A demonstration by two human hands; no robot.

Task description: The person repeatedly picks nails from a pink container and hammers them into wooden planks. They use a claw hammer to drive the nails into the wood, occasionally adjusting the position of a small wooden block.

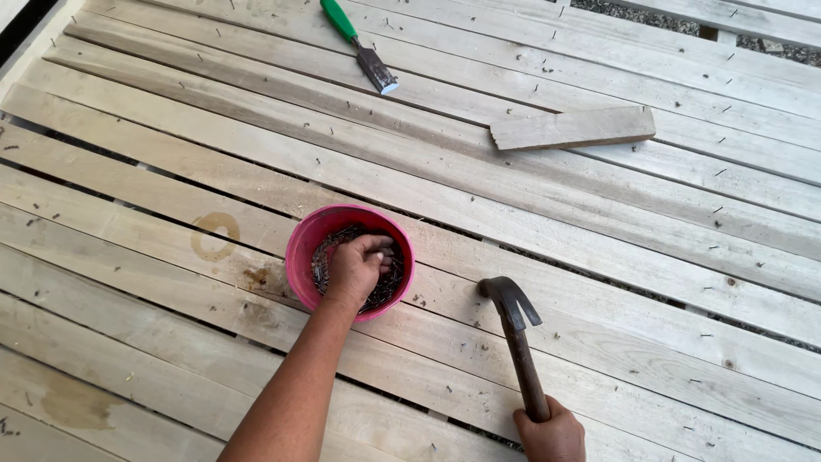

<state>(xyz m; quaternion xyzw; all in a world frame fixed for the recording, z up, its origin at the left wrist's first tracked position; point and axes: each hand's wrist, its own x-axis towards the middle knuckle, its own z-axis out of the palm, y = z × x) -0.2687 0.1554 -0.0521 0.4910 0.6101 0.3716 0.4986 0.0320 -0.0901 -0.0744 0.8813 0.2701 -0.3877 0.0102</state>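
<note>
Left hand (pixel 357 267) down in pink bucket (pixel 299 244), fingers curled among dark nails (pixel 385 289). Right hand (pixel 552 435) clenched around claw hammer (pixel 517 338), head resting on wooden slats (pixel 599 257).

The left hand (pixel 359 267) is sunk among the dark nails (pixel 385 289) in the round pink plastic bowl (pixel 301 242), so its fingertips and whatever they pinch cannot be made out, and the hand covers much of the heap. The right hand (pixel 552 436) is cut off by the bottom edge; only its upper part shows, closed round the end of the rusty claw hammer (pixel 518 342). The green-handled chisel (pixel 359 47) loses its handle end at the top edge. Small nails scattered over the pale wooden slats (pixel 599 222) are too small to count.
</note>
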